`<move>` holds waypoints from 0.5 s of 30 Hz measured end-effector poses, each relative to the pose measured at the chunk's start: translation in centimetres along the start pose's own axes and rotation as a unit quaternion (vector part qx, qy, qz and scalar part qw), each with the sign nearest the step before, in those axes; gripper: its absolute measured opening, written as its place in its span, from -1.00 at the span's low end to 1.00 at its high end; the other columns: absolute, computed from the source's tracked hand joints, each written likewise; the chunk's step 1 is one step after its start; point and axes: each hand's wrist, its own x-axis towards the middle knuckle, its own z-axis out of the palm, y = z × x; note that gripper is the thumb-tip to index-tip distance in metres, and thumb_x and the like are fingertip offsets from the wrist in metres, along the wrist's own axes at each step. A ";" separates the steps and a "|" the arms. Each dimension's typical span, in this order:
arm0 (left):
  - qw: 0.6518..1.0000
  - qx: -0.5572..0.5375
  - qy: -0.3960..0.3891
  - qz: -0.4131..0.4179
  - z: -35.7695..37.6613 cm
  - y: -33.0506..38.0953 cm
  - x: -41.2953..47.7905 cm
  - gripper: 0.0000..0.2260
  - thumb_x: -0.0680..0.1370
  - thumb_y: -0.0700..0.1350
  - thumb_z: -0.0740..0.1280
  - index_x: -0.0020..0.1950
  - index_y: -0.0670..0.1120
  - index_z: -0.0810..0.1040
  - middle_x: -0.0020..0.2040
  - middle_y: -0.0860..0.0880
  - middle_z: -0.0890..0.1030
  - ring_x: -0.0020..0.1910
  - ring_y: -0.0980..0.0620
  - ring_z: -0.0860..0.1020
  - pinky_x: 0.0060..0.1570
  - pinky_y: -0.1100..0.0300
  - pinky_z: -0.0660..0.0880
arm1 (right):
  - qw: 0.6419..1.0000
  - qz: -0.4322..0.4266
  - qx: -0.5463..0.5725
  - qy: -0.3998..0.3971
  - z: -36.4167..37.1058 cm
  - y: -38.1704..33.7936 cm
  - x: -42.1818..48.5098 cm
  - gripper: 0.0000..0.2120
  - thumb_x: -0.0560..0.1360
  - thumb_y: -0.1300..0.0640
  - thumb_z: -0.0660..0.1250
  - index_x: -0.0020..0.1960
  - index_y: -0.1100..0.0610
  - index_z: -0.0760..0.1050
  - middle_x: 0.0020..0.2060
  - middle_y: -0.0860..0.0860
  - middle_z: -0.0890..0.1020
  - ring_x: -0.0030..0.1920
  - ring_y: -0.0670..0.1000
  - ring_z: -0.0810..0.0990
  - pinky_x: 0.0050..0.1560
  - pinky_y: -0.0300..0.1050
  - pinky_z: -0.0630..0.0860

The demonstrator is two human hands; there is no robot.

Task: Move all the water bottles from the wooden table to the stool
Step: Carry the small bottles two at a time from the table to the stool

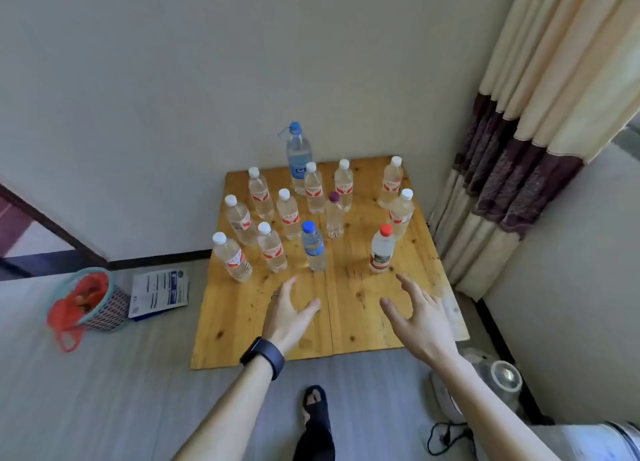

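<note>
**Thirteen bottles upright on the table, both grips spread wide over its bare near strip**

The grey floor [104,391] is seen to the left of and in front of the table [242,322], and open room is left along those two edges. The far edge of the table is set against the wall, and its right edge is crowded by a cream and maroon curtain [519,169]. A white appliance [498,384] is placed on the floor near the right front corner. A basket [93,304] with red plastic in it and a printed sheet [159,292] are found on the floor to the left, apart from the table.

All bottles are gathered on the far half of the table. A tall blue-capped bottle [298,159] is stood at the far edge. Nine white-capped bottles [233,261] are spread across both sides, the nearest one close to the left edge. A red-capped bottle [381,252], a small blue-capped bottle [314,251] and a purple-capped bottle [334,220] are placed nearer the middle.

The left grip [289,317] is held wide, nothing in it, just short of the small blue-capped bottle. The right grip [420,325] is likewise spread and unloaded, just short of the red-capped bottle. A dark watch [263,355] is worn on the left wrist.
</note>
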 end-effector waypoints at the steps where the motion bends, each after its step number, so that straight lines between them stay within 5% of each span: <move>1: 1.000 -0.011 -0.006 -0.001 0.2 0.2 1.6 -0.36 0.51 0.10 0.43 0.52 0.14 0.23 0.49 -0.01 0.34 0.43 -0.02 0.35 0.17 0.15 0.35 | 1.000 0.009 0.004 0.001 0.5 0.0 1.5 -0.40 0.53 -0.27 0.25 0.51 -0.16 0.23 0.36 -0.08 0.50 0.40 0.05 0.35 0.18 -0.11 0.35; 8: 0.998 -0.023 -0.042 -0.036 0.5 1.2 13.5 -0.18 0.47 0.13 0.48 0.58 0.11 0.08 0.58 -0.01 0.19 0.51 -0.05 0.25 0.35 0.02 0.32 | 0.990 0.121 0.072 -0.025 4.2 -1.0 11.2 -0.18 0.35 -0.53 0.24 0.49 -0.36 -0.01 0.41 -0.08 0.39 0.07 0.17 0.62 0.13 0.15 0.56; 12: 0.997 -0.014 -0.069 -0.041 0.7 1.8 19.7 -0.12 0.45 0.08 0.52 0.60 0.08 0.04 0.58 0.00 0.17 0.53 -0.05 0.22 0.31 0.12 0.26 | 0.980 0.179 0.079 0.035 5.2 -2.7 17.0 -0.05 0.42 -0.29 0.44 0.61 -0.08 -0.02 0.54 0.01 0.23 0.49 0.13 0.26 0.45 0.06 0.24; 15: 0.994 -0.012 -0.093 -0.050 1.3 1.2 23.0 -0.09 0.42 0.09 0.55 0.60 0.11 0.05 0.58 0.01 0.17 0.54 -0.05 0.19 0.42 -0.01 0.25 | 0.975 0.196 0.083 0.059 5.5 -2.5 20.2 -0.03 0.42 -0.18 0.50 0.61 0.02 0.02 0.56 0.06 0.20 0.53 0.08 0.17 0.42 -0.15 0.12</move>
